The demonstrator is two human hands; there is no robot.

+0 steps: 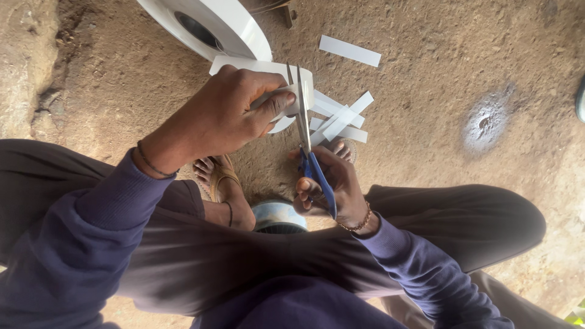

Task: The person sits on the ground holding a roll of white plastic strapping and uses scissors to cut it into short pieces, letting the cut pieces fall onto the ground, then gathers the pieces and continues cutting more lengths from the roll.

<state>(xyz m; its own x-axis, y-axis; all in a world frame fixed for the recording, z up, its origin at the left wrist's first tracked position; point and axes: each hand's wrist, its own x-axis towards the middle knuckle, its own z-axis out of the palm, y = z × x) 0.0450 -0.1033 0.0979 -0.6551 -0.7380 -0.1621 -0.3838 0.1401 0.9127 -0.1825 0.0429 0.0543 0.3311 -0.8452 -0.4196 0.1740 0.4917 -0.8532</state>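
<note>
I see my left hand (228, 113) with its grip closed around the white strip (268, 76) drawn from the big roll (231, 27), while my right hand (329, 186), fingers through the blue-handled scissors (308, 143), has the blades meeting at the strip's end above cut pieces (341, 119) on the dirt floor (439, 109).

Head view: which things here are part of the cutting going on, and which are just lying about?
In use: left hand gripping the white tape end; right hand working the blue-handled scissors; white tape roll; cut strips on the dirt.

Lying about: round tin between the feet; wet patch.
</note>
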